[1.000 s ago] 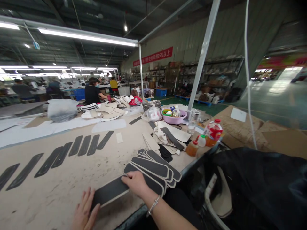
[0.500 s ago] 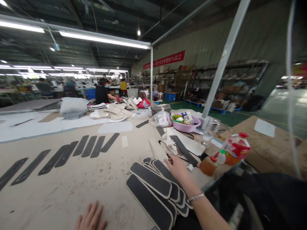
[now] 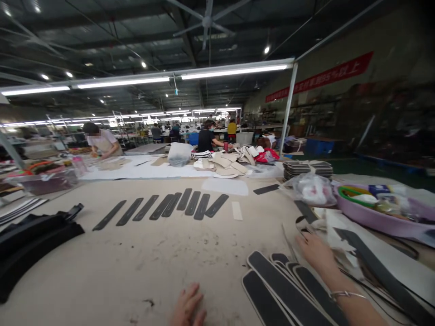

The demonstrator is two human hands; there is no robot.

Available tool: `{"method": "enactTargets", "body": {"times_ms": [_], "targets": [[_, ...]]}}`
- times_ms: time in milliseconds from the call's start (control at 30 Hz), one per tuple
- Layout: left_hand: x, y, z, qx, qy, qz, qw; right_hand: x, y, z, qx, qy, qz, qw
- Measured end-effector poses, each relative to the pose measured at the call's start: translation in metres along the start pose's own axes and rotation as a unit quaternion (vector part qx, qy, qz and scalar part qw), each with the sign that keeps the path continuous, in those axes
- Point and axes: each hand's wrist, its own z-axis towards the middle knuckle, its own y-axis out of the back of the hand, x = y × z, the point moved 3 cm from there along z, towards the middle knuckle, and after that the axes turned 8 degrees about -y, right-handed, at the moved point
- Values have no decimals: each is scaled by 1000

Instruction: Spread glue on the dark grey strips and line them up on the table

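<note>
My left hand (image 3: 189, 306) is at the bottom centre, low over the tabletop (image 3: 163, 271), fingers apart and holding nothing. On the right, my right hand (image 3: 314, 249) reaches among scraps beside a dark curled piece (image 3: 302, 222); its fingertips are partly hidden, and I cannot make out what it holds. Long rounded dark pieces with pale edges (image 3: 288, 283) lie fanned out between my hands, nearer the right one. A slanted row of slim dark strips (image 3: 170, 206) lies farther back, with a small white rectangle (image 3: 237, 211) to its right.
A purple basin (image 3: 367, 215) and a plastic bag (image 3: 312, 188) stand at the right. Curved black pieces (image 3: 34, 246) lie at the left edge. Pale cut pieces (image 3: 226, 163) are heaped at the back. A person (image 3: 103, 141) works at the far left; others sit beyond.
The view has swung left, bringing the black pieces and another person into sight. My right hand has moved away from the fanned pieces, farther into the scraps. My left hand stays low over the table.
</note>
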Motion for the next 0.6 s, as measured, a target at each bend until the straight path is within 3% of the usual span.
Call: {"method": "enactTargets", "body": {"times_ms": [100,167,233,300,400,500,600], "targets": [[14,26,12,-62,233,-119,963,60,26,-42,83,33,173,981],[30,51,25,-109,363,-129,916,98,31,-84,213,96,301,925],[46,76,48,-122,403,-96,902,123,23,-126,298,123,368,872],[61,93,81,-97,372,-39,922,132,-1,-159,325,124,371,861],[74,93,137,-12,245,71,967,122,-55,-189,290,110,279,909],[75,59,187,134,70,164,975,105,-106,-206,190,174,179,949],[77,16,224,223,-20,192,955,94,-137,-217,100,227,141,958]]}}
